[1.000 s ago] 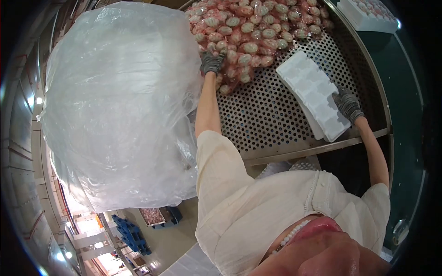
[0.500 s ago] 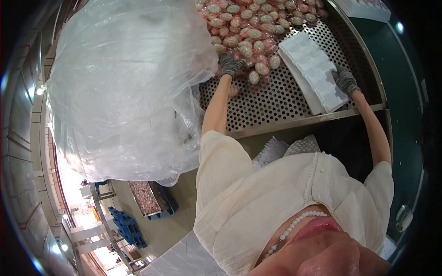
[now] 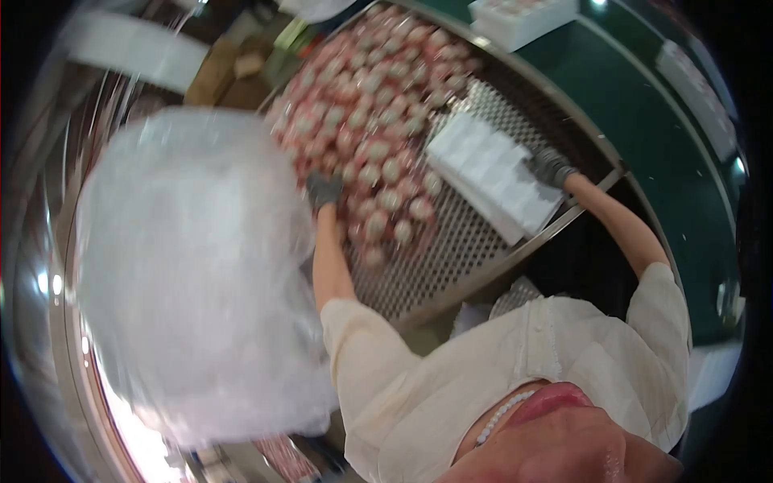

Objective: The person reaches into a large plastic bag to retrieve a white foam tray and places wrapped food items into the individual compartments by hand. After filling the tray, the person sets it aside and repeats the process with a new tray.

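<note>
My left hand, in a grey glove, touches the near left edge of a heap of pink and white wrapped round items. It is smeared by motion, so I cannot make out its fingers. My right hand, also gloved in grey, grips the right side of a white moulded tray. The tray has a row of cup shapes and lies tilted on the perforated metal table, to the right of the heap. Another white layer shows under it.
A large plastic-wrapped bundle stands left of the table. Beyond the metal rim runs a green surface with a filled white box and a second one. Brown cartons are at the upper left.
The view has swung, showing more of the heap and the green surface. My left hand has moved along the heap's left edge. My right hand stays on the tray.
</note>
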A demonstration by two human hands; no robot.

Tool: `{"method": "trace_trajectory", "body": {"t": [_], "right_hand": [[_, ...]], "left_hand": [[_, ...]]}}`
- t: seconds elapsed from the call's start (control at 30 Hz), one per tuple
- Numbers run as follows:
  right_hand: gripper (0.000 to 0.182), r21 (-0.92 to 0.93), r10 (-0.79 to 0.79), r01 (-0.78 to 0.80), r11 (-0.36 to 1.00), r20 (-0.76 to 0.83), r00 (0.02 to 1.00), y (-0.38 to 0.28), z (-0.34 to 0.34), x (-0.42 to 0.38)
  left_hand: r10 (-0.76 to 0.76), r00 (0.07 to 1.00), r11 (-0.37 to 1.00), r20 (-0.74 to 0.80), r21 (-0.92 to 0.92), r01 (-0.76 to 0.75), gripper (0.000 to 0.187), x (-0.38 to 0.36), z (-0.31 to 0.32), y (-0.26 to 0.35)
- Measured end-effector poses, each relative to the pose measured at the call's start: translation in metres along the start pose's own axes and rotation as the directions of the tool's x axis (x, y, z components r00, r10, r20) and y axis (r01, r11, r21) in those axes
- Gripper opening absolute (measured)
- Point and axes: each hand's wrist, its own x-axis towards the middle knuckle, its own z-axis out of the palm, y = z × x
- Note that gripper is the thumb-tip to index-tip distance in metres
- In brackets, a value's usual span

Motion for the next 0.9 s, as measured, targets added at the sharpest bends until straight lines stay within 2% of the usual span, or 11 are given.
{"method": "trace_trajectory", "body": {"t": [0.03, 0.07, 0.23, 0.33, 0.47, 0.57, 0.63, 0.7, 0.8, 0.87, 0.9], "right_hand": [[0.039, -0.015, 0.054, -0.053, 0.998, 0.070, 0.996, -0.004, -0.005, -0.001], [0.038, -0.026, 0.058, -0.056, 0.998, 0.050, 0.997, 0.003, 0.004, 0.002], [0.037, -0.021, 0.136, -0.134, 0.991, 0.113, 0.984, -0.011, -0.006, 0.002], [0.038, 0.089, 0.091, -0.090, 0.992, -0.007, 0.996, -0.007, 0.010, 0.006], [0.040, 0.033, -0.032, 0.041, 0.999, -0.250, 0.968, -0.013, 0.005, 0.007], [0.043, 0.011, -0.254, 0.287, 0.958, -0.434, 0.864, -0.045, -0.017, -0.014], [0.041, 0.016, -0.526, 0.548, 0.836, -0.261, 0.810, -0.060, -0.020, -0.021], [0.043, 0.055, -0.652, 0.657, 0.752, -0.088, 0.753, -0.076, -0.007, -0.030], [0.049, -0.007, -0.687, 0.690, 0.724, 0.077, 0.722, -0.093, 0.011, -0.037], [0.051, -0.410, -0.592, 0.638, 0.651, 0.251, 0.766, -0.104, 0.015, -0.043], [0.047, -0.388, -0.546, 0.619, 0.682, 0.293, 0.785, -0.108, 0.019, -0.044]], "left_hand": [[-0.039, 0.999, 0.999, 0.019, -0.013, 0.039, 0.077, 0.010, 0.030, -0.022], [-0.286, 0.949, 0.951, 0.131, -0.085, 0.298, 0.078, 0.000, -0.004, 0.018], [-0.400, 0.888, 0.906, 0.225, 0.242, 0.347, 0.092, 0.022, -0.014, 0.055], [-0.469, 0.836, 0.880, 0.286, 0.234, 0.413, 0.093, 0.023, -0.023, 0.061], [-0.248, 0.940, 0.968, 0.235, 0.093, 0.232, 0.087, 0.007, -0.017, 0.048], [-0.261, 0.872, 0.948, 0.414, 0.280, 0.151, 0.071, -0.008, -0.050, 0.084], [-0.136, 0.903, 0.975, 0.408, 0.219, 0.048, 0.065, -0.019, -0.024, 0.068], [-0.223, 0.846, 0.972, 0.485, 0.171, 0.159, 0.062, -0.033, -0.035, 0.083], [-0.218, 0.844, 0.966, 0.490, 0.232, 0.115, 0.061, -0.041, -0.017, 0.071], [-0.142, 0.803, 0.979, 0.579, 0.203, 0.027, 0.063, -0.048, -0.036, 0.088], [-0.193, 0.748, 0.968, 0.634, 0.246, 0.042, 0.065, -0.052, -0.048, 0.102]]}}
